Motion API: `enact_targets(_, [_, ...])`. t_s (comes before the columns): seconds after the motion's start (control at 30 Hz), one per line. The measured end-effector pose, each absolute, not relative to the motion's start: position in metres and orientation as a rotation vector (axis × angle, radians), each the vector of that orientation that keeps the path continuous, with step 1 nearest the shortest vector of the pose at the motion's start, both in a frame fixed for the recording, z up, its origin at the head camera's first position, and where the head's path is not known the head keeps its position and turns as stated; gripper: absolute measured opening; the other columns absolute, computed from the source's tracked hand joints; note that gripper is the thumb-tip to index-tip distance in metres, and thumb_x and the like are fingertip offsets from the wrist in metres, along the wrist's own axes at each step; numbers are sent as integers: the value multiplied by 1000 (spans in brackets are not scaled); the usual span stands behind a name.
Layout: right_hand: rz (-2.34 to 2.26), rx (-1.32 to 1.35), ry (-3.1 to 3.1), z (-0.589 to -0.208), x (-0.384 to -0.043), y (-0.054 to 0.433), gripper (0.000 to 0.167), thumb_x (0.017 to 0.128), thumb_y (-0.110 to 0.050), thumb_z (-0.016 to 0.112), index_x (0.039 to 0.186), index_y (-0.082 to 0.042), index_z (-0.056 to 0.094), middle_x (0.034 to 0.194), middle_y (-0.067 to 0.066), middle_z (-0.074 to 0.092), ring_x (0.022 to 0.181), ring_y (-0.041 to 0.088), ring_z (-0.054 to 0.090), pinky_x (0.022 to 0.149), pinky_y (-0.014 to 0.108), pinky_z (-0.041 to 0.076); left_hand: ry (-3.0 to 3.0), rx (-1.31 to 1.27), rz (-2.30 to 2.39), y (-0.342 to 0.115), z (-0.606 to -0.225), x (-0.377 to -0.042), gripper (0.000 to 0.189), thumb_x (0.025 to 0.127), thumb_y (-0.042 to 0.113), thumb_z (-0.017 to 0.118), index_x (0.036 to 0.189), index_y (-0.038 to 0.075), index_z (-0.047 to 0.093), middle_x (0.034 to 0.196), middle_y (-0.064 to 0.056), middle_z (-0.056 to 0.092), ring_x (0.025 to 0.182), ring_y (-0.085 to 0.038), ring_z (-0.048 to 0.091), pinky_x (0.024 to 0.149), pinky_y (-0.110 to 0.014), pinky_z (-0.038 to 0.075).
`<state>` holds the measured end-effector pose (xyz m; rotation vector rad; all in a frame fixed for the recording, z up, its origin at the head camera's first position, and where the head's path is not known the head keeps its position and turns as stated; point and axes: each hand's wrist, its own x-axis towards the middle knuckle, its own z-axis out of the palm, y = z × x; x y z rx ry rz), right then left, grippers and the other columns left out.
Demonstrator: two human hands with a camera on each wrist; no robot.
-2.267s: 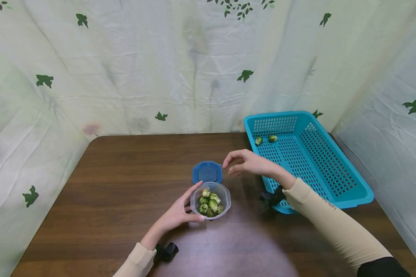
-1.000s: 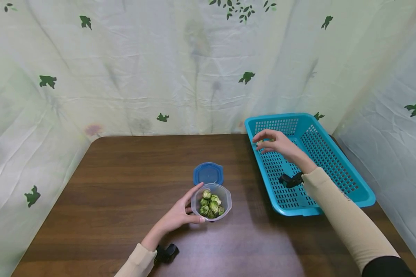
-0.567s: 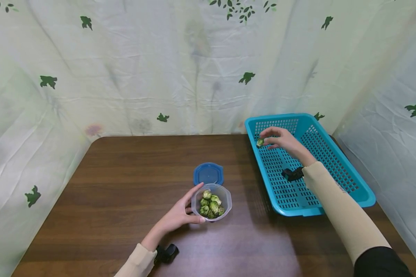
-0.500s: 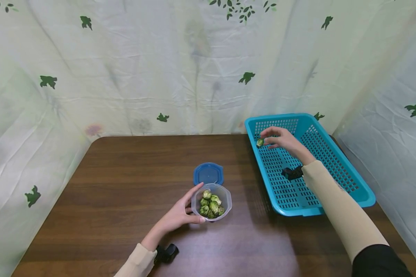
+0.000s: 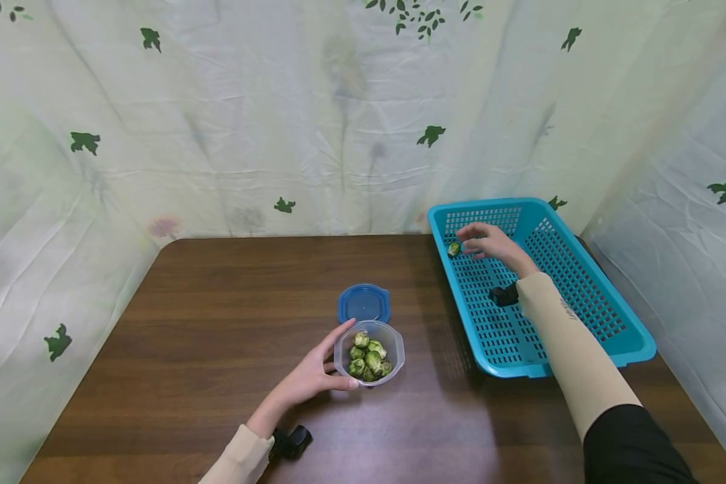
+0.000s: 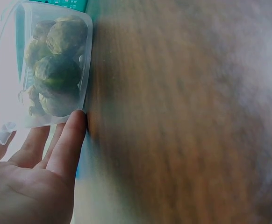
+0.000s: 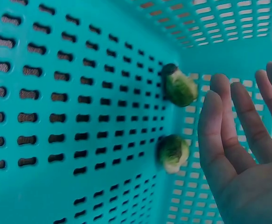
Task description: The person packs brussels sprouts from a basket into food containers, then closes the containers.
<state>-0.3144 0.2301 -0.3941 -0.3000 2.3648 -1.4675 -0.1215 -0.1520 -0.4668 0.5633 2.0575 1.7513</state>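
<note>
My left hand [image 5: 308, 374] holds a clear plastic container [image 5: 394, 341] by its left side, with the thumb on the near side and the fingers behind it. Several Brussels sprouts [image 5: 372, 361] lie inside, also visible through the wall in the left wrist view. My right hand [image 5: 493, 245] is over the far left part of a blue basket [image 5: 514, 346], fingers loosely bent and holding nothing. In the right wrist view two sprouts lie in the basket, an upper sprout [image 7: 180, 88] and a lower sprout [image 7: 173, 153], both apart from the fingertips. The head view shows just one, left of the hand.
A blue lid [image 5: 364, 303] lies on the wooden table [image 5: 218, 323] just behind the container. The perforated basket stands at the table's right side. A pale curtain [image 5: 236, 114] with leaf prints hangs behind the table.
From beside the lid, my right hand has moved right and back over the basket, covering both sprouts, then drawn slightly right, uncovering one. The left hand and container stay in place.
</note>
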Motion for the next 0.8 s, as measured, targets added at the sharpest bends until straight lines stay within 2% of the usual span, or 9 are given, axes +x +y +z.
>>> enact_targets(0.47, [-1341,-202,2378,-405,-321,223,45,97,1,39,142,4,34,143,29,33,121,44,45,97,54,40,2086,554,1727,-152,-465,-121,94,81,13,78,154,16,18,153,-16,21,132,-35,34,98,-45,42])
enact_targets(0.8, [-1201,-181,2440,-414,-324,216,50,96,1,43,145,5,30,147,32,24,120,45,45,93,50,45,2080,557,1730,-153,-466,-122,94,81,13,78,154,16,19,154,-16,21,132,-35,34,98,-44,43])
